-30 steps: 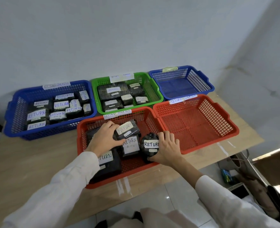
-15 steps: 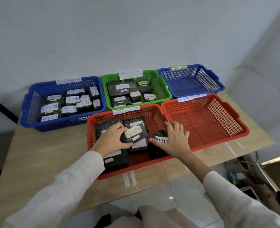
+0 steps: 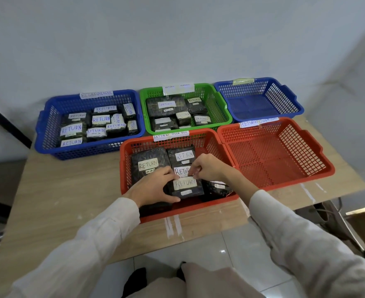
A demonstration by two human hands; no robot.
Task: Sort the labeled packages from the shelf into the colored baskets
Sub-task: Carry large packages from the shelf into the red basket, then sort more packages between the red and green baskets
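Left hand [image 3: 153,188] grip around RETURN package [image 3: 184,187] in crowded red basket [image 3: 198,206]; right hand [image 3: 207,168] grip unclear.

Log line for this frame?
left hand grips black RETURN-labelled package | right hand pinches its top edge | inside near red plastic basket

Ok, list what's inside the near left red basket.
Black packages labelled RETURN lie in the red basket; the left hand grips one package, the right hand touches its top edge. Whatever lies under the hands is hidden.
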